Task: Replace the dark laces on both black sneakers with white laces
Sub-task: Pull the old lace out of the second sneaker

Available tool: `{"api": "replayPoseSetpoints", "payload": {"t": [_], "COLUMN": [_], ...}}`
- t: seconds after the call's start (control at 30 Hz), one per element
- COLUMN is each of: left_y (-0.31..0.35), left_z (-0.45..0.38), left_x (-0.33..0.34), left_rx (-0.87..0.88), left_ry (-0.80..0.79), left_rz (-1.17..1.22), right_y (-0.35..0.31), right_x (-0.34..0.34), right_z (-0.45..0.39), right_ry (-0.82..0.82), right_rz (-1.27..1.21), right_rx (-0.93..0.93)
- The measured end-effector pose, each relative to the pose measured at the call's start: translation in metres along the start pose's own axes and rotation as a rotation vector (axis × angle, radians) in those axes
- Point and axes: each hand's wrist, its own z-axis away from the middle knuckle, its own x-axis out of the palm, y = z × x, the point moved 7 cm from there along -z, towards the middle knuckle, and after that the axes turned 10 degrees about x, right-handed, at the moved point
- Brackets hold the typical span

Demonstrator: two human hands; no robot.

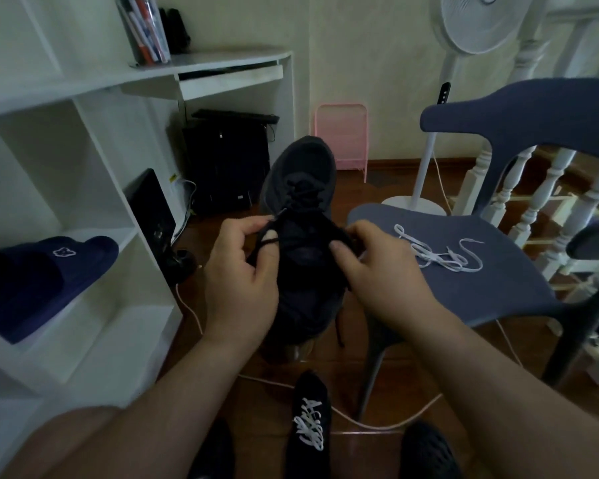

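I hold a black sneaker (pixel 301 174) in the air, toe pointing away from me, with its dark lace (pixel 303 195) still crossed over the upper eyelets. My left hand (pixel 239 274) grips the shoe's left side and pinches a loop of the dark lace. My right hand (pixel 381 271) pinches the lace at the shoe's right side. A loose white lace (pixel 440 254) lies on the blue chair seat (pixel 481 288) to the right. On the floor below stands the other black sneaker (pixel 308 423), laced in white.
White shelves (pixel 83 236) stand at the left with a navy slipper (pixel 49 274) on one. A white desk (pixel 222 63), a computer tower (pixel 225 164), a pink rack (pixel 343 136), a white fan stand (pixel 426 160) and a white railing (pixel 550 188) surround me. A white cable (pixel 377 423) crosses the wooden floor.
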Motion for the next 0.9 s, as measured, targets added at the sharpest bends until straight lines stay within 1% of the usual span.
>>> {"api": "replayPoseSetpoints", "payload": {"t": [0.1,0.13,0.2,0.27,0.33,0.37,0.43,0.47,0.5,0.53,0.6,0.67,0.7,0.77,0.83,0.9], "left_y": [0.004,0.006,0.014,0.026,0.041,0.049,0.062,0.066,0.068,0.066,0.055,0.034,0.023,0.006,-0.002,-0.008], "left_z": [0.006,0.009,0.012,0.011,0.011,0.014,0.023,0.026,0.026,0.022,0.007,-0.008,-0.012,-0.016,-0.016,-0.013], "left_x": [0.012,0.015,0.020,0.020,0.022,0.024,0.030,0.031,0.030,0.027,0.019,0.010,0.007,0.007,0.010,0.015], "left_rx": [0.092,0.119,0.204,0.356,0.539,0.619,0.725,0.742,0.737,0.717,0.622,0.425,0.312,0.155,0.095,0.045], "left_ry": [-0.101,-0.140,-0.190,-0.186,-0.223,-0.284,-0.431,-0.476,-0.480,-0.447,-0.320,-0.230,-0.229,-0.281,-0.369,-0.473], "left_rz": [-0.049,-0.084,-0.191,-0.287,-0.254,-0.207,-0.119,-0.077,-0.045,-0.041,-0.135,-0.262,-0.285,-0.265,-0.287,-0.371], "right_y": [0.005,0.005,0.006,0.010,0.012,0.013,0.013,0.013,0.012,0.012,0.011,0.006,0.004,0.000,-0.002,-0.005], "right_x": [-0.011,-0.014,-0.014,-0.013,-0.014,-0.015,-0.017,-0.018,-0.019,-0.019,-0.017,-0.015,-0.013,-0.007,-0.001,0.004], "right_z": [-0.005,-0.004,-0.001,0.000,0.000,0.000,0.001,0.001,0.001,0.001,0.002,0.005,0.006,0.007,0.009,0.012], "right_ry": [0.168,0.200,0.219,0.212,0.220,0.226,0.235,0.236,0.235,0.233,0.230,0.223,0.213,0.182,0.165,0.157], "right_rz": [-0.021,-0.008,0.015,0.029,0.010,0.003,-0.007,-0.020,-0.031,-0.038,-0.031,-0.018,-0.005,0.055,0.130,0.192], "right_rx": [-0.036,-0.044,-0.050,-0.041,-0.043,-0.044,-0.053,-0.059,-0.060,-0.057,-0.061,-0.096,-0.115,-0.146,-0.181,-0.217]}}
